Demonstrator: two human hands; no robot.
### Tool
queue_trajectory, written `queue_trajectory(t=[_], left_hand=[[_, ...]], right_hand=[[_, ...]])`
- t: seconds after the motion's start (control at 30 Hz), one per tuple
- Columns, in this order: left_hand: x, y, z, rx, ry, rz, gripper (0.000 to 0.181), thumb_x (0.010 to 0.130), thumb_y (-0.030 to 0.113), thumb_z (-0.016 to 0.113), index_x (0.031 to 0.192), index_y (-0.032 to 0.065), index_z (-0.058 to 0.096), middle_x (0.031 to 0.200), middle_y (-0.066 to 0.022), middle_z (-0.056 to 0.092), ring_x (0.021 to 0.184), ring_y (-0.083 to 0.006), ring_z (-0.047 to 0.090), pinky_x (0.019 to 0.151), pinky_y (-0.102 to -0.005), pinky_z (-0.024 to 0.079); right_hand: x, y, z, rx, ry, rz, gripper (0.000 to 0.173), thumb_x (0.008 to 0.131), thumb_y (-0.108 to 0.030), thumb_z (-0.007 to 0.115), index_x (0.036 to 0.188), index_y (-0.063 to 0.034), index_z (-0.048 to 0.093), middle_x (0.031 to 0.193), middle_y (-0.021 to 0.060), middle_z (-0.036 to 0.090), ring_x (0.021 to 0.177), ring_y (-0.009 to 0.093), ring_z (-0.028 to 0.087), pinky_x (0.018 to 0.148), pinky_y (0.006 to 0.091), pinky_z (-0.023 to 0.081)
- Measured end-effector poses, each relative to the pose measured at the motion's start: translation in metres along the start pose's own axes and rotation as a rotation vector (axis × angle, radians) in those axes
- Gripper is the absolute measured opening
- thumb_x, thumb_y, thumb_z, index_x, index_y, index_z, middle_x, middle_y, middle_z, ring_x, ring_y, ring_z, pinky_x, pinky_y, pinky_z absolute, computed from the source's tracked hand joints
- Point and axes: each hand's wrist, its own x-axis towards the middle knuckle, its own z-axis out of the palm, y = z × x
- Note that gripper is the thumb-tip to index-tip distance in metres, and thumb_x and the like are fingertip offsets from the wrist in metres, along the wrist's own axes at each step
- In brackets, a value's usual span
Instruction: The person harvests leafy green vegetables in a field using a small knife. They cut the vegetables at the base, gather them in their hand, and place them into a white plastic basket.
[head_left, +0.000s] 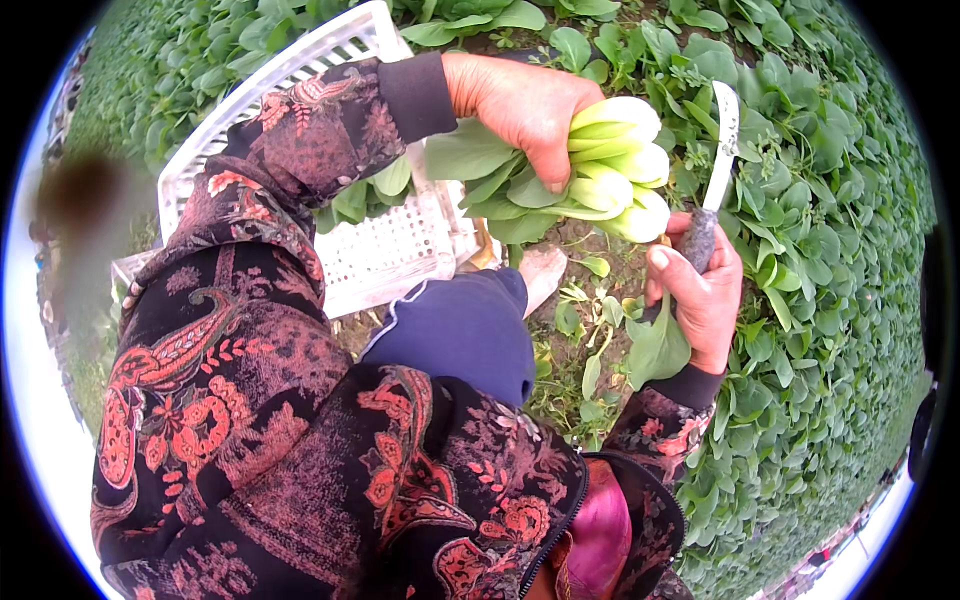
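Several heads of bok choy (619, 161) are bunched in my left hand (529, 112), their pale bases pointing right and their leaves lying left over the edge of a white plastic crate. Just below and right of the bases, my right hand (701, 281) grips the wrapped grey handle of a curved harvesting knife (724, 142). The blade points up, its face spotted with dirt. A loose green leaf (660, 346) hangs at the fingers of my right hand, its stalk between thumb and fingers.
The white plastic crate (375, 281) stands at the left with green leaves inside, partly hidden by my left sleeve. Trimmed leaves (591, 375) lie on the soil between my knee and the crop. Dense rows of leafy plants (810, 300) grow at the right and along the top.
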Motion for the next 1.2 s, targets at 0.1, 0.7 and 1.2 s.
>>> queue_trajectory(t=[0.1,0.7,1.2], left_hand=[[-0.071,0.029,-0.003,0.018,0.171,0.061,0.056,0.063,-0.001,0.072,0.117,-0.0019,0.058,0.104,-0.0072,0.067,0.092,-0.0145,0.062,0.082,-0.0303,0.052],[-0.263,-0.022,0.073,-0.353,0.884,-0.046,0.06,0.065,0.001,0.075,0.123,0.0014,0.058,0.107,-0.005,0.067,0.097,-0.0151,0.062,0.09,-0.0305,0.048],[-0.272,0.046,0.026,0.81,1.025,-0.671,0.024,0.069,0.002,0.064,0.093,0.0037,0.06,0.093,-0.0142,0.068,0.096,-0.0303,0.065,0.08,-0.0418,0.049]], right_hand=[[-0.012,-0.014,0.019,-0.041,-0.027,-0.091,0.022,0.078,-0.002,0.071,0.096,0.0006,0.059,0.08,0.0087,0.068,0.059,0.011,0.059,0.056,0.0221,0.048],[-0.06,-0.007,0.094,-0.31,0.341,-0.145,0.027,0.089,-0.007,0.065,0.113,0.0039,0.06,0.104,0.0118,0.068,0.078,0.014,0.067,0.053,0.0205,0.048],[0.013,-0.057,0.183,-0.395,0.011,-0.265,0.019,0.084,-0.015,0.073,0.087,-0.0023,0.059,0.065,-0.0001,0.057,0.052,0.006,0.05,0.049,0.0209,0.041]])
